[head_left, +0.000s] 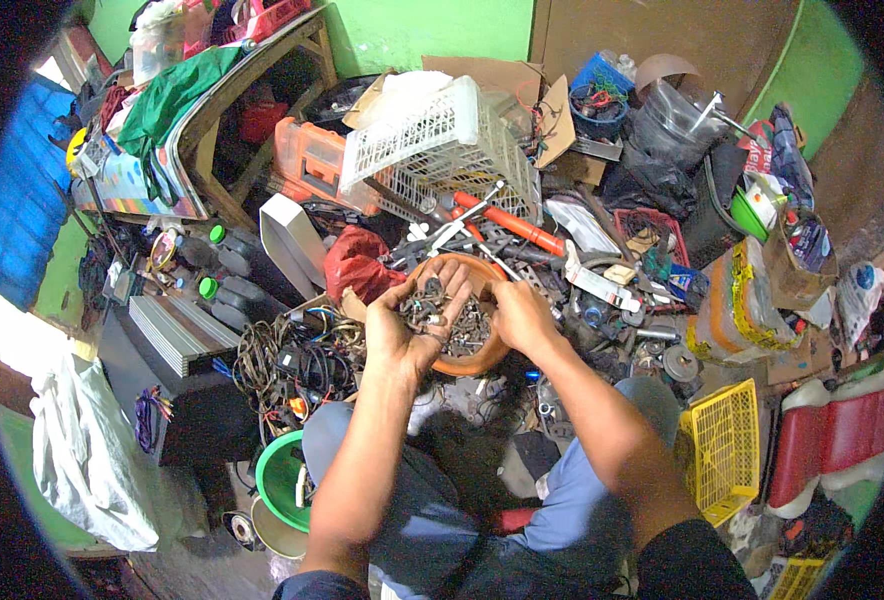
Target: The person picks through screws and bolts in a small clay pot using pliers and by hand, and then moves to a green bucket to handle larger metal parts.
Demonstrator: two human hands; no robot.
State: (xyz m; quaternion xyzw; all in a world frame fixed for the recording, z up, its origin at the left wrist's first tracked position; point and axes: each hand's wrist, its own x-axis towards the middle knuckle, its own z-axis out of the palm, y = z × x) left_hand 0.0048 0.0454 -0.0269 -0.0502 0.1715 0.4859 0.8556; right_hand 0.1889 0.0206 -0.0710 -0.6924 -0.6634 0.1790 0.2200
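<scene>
My left hand (412,325) is palm up over a round orange-brown bowl (467,362), fingers slightly curved, with a few small metal pieces (430,305) resting in it. My right hand (517,318) grips the bowl's right rim, fingers partly hidden. Many small metal parts (470,325) fill the bowl beneath. A crumpled red bag (357,262) lies just behind my left hand, and a tangle of cables and black electrical pieces (297,365) is to its left.
Around my legs are a green basin (282,480), yellow crate (722,450), red cushioned pads (827,450) and white sheet (92,470). Behind lie orange tubes (510,225), a white crate (432,150), orange case (307,160), taped box (737,300), loose tools and a cluttered wooden frame (212,120) at upper left.
</scene>
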